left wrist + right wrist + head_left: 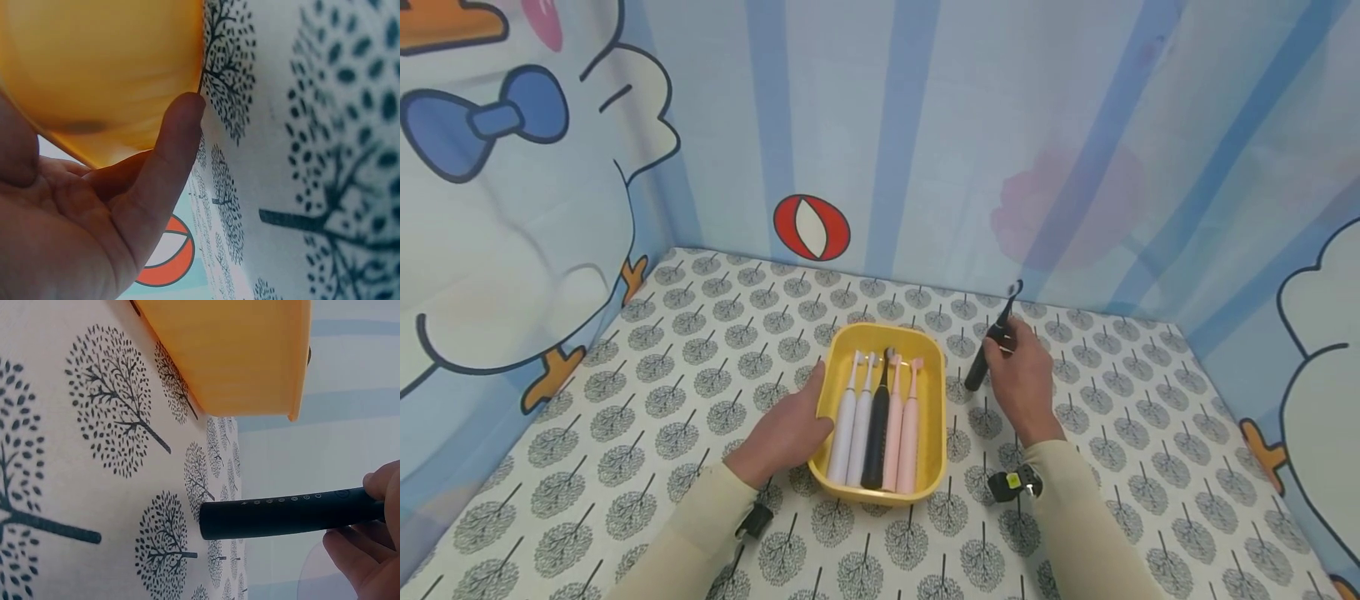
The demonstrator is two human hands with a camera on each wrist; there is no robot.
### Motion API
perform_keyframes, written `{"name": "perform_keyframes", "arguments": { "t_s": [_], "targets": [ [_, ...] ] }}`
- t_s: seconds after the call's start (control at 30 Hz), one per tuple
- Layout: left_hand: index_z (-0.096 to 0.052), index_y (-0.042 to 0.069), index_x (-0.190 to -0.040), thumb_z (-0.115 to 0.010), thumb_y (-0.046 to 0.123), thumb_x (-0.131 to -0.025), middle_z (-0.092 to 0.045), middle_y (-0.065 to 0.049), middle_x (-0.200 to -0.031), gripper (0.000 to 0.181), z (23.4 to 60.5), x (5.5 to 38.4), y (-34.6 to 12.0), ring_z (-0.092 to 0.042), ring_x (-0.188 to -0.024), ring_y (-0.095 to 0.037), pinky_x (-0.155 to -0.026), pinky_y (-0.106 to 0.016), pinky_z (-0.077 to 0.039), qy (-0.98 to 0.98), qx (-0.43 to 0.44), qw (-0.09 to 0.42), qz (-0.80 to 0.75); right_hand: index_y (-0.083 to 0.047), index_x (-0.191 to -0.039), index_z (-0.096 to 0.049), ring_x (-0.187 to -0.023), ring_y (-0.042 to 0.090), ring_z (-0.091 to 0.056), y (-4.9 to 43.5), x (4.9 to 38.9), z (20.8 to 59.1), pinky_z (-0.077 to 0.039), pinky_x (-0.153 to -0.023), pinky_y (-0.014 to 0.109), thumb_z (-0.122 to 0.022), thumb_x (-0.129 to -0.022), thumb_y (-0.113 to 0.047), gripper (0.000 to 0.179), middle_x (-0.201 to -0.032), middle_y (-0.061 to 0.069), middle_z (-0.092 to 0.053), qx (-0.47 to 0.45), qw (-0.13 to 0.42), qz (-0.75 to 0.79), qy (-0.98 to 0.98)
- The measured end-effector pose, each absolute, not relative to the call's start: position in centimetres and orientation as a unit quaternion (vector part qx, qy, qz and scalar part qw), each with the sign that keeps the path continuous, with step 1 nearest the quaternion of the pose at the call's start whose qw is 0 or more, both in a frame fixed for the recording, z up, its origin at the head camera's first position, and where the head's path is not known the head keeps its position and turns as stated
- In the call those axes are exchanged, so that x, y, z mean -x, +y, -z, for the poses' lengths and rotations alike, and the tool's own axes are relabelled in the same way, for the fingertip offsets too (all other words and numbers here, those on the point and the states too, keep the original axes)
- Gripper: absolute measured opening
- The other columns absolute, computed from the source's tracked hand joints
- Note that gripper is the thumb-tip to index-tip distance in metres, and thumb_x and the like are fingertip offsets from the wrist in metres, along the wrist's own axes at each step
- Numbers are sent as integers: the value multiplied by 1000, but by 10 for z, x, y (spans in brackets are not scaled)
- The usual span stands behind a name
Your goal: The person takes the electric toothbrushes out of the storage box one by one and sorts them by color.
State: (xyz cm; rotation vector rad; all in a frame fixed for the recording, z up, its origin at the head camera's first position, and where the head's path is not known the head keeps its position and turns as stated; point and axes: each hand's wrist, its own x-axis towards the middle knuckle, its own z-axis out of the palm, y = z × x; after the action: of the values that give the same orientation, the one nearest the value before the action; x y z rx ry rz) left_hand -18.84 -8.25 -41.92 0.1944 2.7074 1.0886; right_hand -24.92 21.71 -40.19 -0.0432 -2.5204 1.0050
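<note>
A yellow tray (942, 417) stands on the tablecloth, holding two white electric toothbrushes (842, 433), a black one (877, 437) and two pink ones (908, 442) side by side, heads pointing away. My left hand (786, 433) grips the tray's left side, the thumb near the rim and fingers against the outer wall in the left wrist view. To the right of the tray, my right hand (1021, 375) pinches another black electric toothbrush (281, 515) by its upper handle. Its head tilts up and away; whether its base touches the cloth I cannot tell.
The table wears a white cloth (700, 408) printed with grey trees. Behind it hangs a blue-striped curtain (842, 108) with a red ball print (812, 227); similar cartoon-printed curtains close off the left and right sides. A small dark camera (1015, 483) sits on the right wrist.
</note>
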Motion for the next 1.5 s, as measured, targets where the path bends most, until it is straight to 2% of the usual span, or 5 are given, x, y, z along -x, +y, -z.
{"name": "perform_keyframes", "arguments": {
  "t_s": [0.4,0.8,1.1,1.5],
  "targets": [
    [-1,10,-157,-51,13,-88,-56,-8,-71,85,418,188,-83,-55,-53,-21,-51,-34,-47,918,-67,105,-377,-4,-126,-55,-106,28,-62,216,248,399,-52,-86,42,-60,-96,-22,35,-119,14,-62,11,217,-358,-908],
    [-1,10,-157,-50,13,-88,-57,-8,-74,85,418,187,-82,-56,-55,-20,-53,-33,-47,916,-71,105,-380,-5,-122,-56,-106,28,-63,214,245,397,-53,-86,40,-61,-95,-23,34,-121,15,-61,25,205,-354,-912],
    [-1,10,-157,-50,13,-88,-56,-8,-72,85,420,188,-83,-55,-54,-20,-52,-33,-47,918,-68,103,-376,-6,-133,-52,-111,27,-60,214,240,396,-51,-89,40,-61,-96,-25,43,-125,13,-60,19,205,-358,-910],
    [2,12,-157,-50,14,-89,-55,-9,-70,85,420,188,-83,-54,-54,-21,-50,-34,-46,918,-64,111,-376,-3,-139,-48,-112,29,-60,217,227,391,-49,-93,42,-60,-96,-27,50,-129,15,-57,5,218,-368,-904]
  ]
}}
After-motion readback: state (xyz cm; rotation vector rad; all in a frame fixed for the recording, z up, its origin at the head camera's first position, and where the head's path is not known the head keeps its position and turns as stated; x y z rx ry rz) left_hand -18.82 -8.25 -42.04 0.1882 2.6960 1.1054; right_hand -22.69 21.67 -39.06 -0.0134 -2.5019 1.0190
